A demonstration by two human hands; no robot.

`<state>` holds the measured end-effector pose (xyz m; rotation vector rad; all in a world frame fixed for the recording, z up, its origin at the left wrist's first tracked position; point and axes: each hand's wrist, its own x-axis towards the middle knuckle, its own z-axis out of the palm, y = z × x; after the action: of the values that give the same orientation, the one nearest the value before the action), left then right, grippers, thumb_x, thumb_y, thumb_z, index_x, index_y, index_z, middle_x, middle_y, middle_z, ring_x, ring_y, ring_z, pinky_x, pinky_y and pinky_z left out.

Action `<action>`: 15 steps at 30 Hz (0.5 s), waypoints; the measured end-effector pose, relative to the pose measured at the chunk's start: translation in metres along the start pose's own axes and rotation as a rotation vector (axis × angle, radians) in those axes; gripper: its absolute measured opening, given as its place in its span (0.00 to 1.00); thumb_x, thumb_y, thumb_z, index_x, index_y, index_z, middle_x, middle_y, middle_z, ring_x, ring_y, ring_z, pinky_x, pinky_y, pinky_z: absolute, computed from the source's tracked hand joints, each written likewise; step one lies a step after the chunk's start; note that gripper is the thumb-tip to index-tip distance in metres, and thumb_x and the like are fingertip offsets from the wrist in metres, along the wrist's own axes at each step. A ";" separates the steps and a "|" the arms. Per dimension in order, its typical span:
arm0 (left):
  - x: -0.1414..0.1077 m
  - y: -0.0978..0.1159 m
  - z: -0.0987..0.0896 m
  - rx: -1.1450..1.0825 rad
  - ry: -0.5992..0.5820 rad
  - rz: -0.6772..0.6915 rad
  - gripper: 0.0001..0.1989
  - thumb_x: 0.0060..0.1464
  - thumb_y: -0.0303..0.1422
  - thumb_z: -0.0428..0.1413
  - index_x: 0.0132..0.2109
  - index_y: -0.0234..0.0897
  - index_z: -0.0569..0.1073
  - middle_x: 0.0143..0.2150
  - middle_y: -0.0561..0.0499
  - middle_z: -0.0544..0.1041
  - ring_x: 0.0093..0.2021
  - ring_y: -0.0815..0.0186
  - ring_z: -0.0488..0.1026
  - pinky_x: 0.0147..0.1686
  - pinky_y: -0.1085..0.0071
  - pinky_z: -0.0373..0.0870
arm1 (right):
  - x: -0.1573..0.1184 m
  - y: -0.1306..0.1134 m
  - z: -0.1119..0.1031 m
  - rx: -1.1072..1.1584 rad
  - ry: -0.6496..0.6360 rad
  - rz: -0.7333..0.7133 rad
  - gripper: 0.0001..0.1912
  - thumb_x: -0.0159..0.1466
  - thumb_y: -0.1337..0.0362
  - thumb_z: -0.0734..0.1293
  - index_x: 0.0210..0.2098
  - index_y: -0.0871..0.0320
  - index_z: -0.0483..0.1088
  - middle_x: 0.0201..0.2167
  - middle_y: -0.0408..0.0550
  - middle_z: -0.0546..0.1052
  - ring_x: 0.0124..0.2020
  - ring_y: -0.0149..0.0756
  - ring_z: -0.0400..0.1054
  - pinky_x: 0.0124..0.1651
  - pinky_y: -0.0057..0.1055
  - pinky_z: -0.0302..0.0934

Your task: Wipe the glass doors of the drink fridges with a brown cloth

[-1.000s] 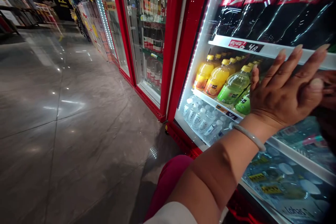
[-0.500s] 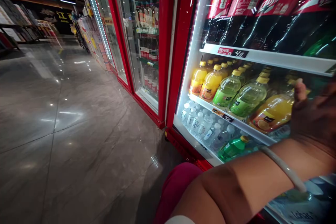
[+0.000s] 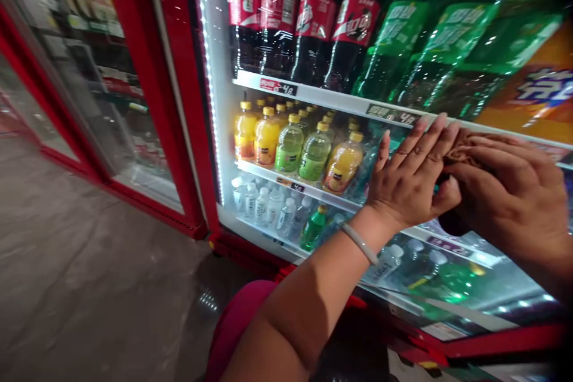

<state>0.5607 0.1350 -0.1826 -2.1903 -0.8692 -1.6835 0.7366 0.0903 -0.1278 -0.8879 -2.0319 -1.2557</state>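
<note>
My left hand (image 3: 409, 176), with a pale bangle (image 3: 360, 243) on the wrist, is open at the glass front of a red-framed drinks fridge. Its fingers are stretched out and the thumb points towards my right hand. Close beside it, my right hand (image 3: 514, 188) is closed on a crumpled brown cloth (image 3: 463, 152), most of which the fingers hide. A dark patch shows below that hand; I cannot tell whether it belongs to the cloth. Orange juice bottles (image 3: 344, 161) stand behind the glass, left of my left hand.
Cola bottles (image 3: 313, 36) and green soda bottles (image 3: 452, 48) fill the upper shelf (image 3: 331, 100). Clear water bottles (image 3: 268, 206) stand lower down. The red door frame (image 3: 179, 95) of a neighbouring fridge is at the left, above a grey floor (image 3: 102, 274).
My view has swung right, towards the fridge front. My right hand and the brown cloth have come into view beside my left hand, which was blurred at the right edge before.
</note>
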 end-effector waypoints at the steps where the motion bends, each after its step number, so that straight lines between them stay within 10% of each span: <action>1: 0.000 0.001 0.006 -0.009 0.010 0.038 0.32 0.70 0.41 0.33 0.75 0.33 0.51 0.78 0.53 0.49 0.79 0.68 0.31 0.77 0.52 0.22 | -0.004 0.013 -0.009 -0.018 -0.016 -0.091 0.15 0.67 0.51 0.67 0.45 0.52 0.79 0.55 0.52 0.78 0.64 0.42 0.68 0.68 0.48 0.60; 8: 0.007 0.007 0.018 0.079 0.123 0.002 0.32 0.71 0.40 0.30 0.75 0.31 0.52 0.78 0.48 0.53 0.80 0.64 0.34 0.78 0.49 0.31 | 0.024 0.014 0.003 -0.160 0.260 0.150 0.19 0.59 0.59 0.71 0.50 0.53 0.72 0.56 0.52 0.74 0.62 0.50 0.67 0.64 0.54 0.63; 15: 0.026 -0.016 -0.001 0.035 0.203 0.018 0.31 0.71 0.38 0.30 0.74 0.33 0.57 0.77 0.47 0.56 0.79 0.64 0.41 0.78 0.56 0.40 | -0.012 -0.001 0.004 -0.042 0.024 -0.297 0.20 0.59 0.68 0.74 0.50 0.47 0.74 0.54 0.48 0.77 0.61 0.47 0.71 0.65 0.53 0.68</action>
<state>0.5542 0.1549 -0.1608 -1.9569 -0.8151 -1.8284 0.7430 0.0906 -0.1387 -0.6006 -2.1826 -1.4623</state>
